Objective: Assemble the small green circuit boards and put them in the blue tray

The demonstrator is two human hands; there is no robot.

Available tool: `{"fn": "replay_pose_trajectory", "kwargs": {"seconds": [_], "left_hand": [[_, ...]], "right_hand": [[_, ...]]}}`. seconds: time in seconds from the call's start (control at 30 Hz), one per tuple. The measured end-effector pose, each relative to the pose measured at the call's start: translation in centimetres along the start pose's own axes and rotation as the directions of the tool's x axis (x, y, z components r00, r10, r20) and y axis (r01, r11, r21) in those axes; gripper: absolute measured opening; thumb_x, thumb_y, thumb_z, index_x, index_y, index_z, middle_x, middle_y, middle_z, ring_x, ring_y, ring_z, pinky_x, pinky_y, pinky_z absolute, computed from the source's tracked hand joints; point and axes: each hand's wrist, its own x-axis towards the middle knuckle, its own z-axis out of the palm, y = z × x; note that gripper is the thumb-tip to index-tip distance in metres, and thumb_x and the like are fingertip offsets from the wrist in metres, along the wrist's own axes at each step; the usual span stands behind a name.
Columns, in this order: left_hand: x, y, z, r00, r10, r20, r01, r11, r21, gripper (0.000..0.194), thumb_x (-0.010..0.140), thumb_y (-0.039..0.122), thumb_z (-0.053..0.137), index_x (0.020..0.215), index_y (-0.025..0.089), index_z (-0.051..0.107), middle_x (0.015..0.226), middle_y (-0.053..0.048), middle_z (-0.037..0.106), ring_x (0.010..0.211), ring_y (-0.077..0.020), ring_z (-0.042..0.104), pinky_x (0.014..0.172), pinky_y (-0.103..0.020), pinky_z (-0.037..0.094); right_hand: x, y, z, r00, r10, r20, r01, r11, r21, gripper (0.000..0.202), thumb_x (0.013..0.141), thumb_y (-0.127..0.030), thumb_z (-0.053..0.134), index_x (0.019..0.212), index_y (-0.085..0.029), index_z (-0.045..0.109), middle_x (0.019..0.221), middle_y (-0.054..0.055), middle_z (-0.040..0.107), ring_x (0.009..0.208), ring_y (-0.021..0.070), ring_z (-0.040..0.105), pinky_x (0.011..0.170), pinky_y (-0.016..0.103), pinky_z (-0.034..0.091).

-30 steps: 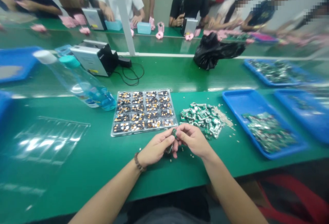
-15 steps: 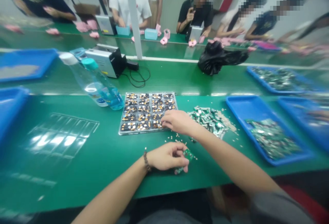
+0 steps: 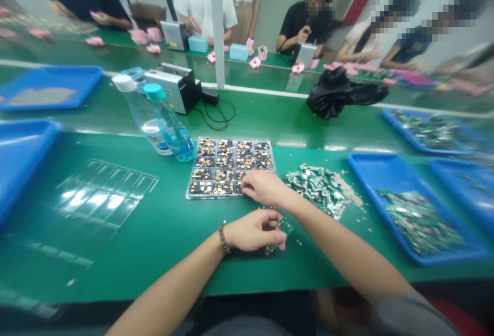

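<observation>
My left hand (image 3: 252,230), with a beaded bracelet at the wrist, is closed around green circuit boards (image 3: 285,226) just above the table. Its curled fingers hide how many boards it holds. Beyond it, my right hand (image 3: 264,188) reaches over the near right corner of a clear compartment tray (image 3: 189,195). The fingertips are pinched together at a front-row compartment; whatever is between them is hidden. Small black, orange and silvery parts fill the tray's compartments. A loose pile of small green and silvery boards (image 3: 318,186) lies to the right of my right hand.
Blue trays (image 3: 357,163) with boards stand at right; more blue trays (image 3: 87,81) are at left. Two bottles (image 3: 156,120), a grey device (image 3: 175,86) with a cable and a black plastic bag (image 3: 332,91) stand behind. A clear empty tray (image 3: 104,197) lies left. People work across the bench.
The camera view has turned slightly left, so the bench things appear farther right. My right hand has shifted a little leftward over the compartment tray. My left hand still holds the boards.
</observation>
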Motion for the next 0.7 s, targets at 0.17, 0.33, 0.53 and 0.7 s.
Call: {"fn": "replay_pose_trajectory", "kwargs": {"seconds": [0.17, 0.33, 0.53, 0.7], "left_hand": [[0.1, 0.6, -0.2, 0.993, 0.021, -0.116, -0.029, 0.998, -0.063, 0.044, 0.075, 0.049, 0.070, 0.091, 0.015, 0.048, 0.075, -0.004, 0.065, 0.055, -0.0085, 0.054, 0.049, -0.021, 0.049], [0.5, 0.8, -1.1, 0.905, 0.070, -0.420, -0.129, 0.985, -0.114, 0.044, 0.078, 0.047, 0.069, 0.104, 0.016, 0.052, 0.079, -0.005, 0.066, 0.061, -0.0117, 0.057, 0.051, -0.025, 0.054], [0.8, 0.7, -1.8, 0.839, 0.067, -0.540, -0.191, 0.966, -0.176, 0.039, 0.078, 0.042, 0.071, 0.102, 0.014, 0.059, 0.088, -0.006, 0.065, 0.072, -0.0114, 0.058, 0.062, -0.026, 0.057], [0.9, 0.5, -2.0, 0.827, 0.014, -0.562, -0.178, 0.955, -0.237, 0.037, 0.074, 0.041, 0.075, 0.094, 0.014, 0.061, 0.072, 0.002, 0.053, 0.062, -0.0083, 0.051, 0.063, -0.031, 0.059]], "right_hand": [[-2.1, 0.9, -0.9, 0.985, 0.116, -0.126, -0.076, 0.955, 0.286, 0.008, 0.082, -0.016, 0.056, 0.081, -0.018, 0.064, 0.073, 0.000, 0.065, 0.065, 0.0113, 0.055, 0.063, 0.025, 0.040], [-4.8, 3.0, -0.7, 0.895, 0.416, -0.158, -0.146, 0.610, 0.779, 0.016, 0.076, -0.026, 0.063, 0.090, -0.019, 0.063, 0.077, 0.001, 0.066, 0.063, 0.0117, 0.058, 0.054, 0.023, 0.044], [-6.9, 3.2, -0.2, 0.823, 0.558, -0.107, -0.122, 0.357, 0.926, 0.024, 0.078, -0.033, 0.065, 0.096, -0.018, 0.066, 0.085, 0.004, 0.071, 0.060, 0.0120, 0.062, 0.047, 0.022, 0.046], [-8.5, 1.5, 0.4, 0.800, 0.580, -0.154, -0.088, 0.366, 0.926, 0.024, 0.080, -0.038, 0.067, 0.095, -0.019, 0.061, 0.079, 0.004, 0.072, 0.069, 0.0178, 0.068, 0.047, 0.023, 0.048]]}}
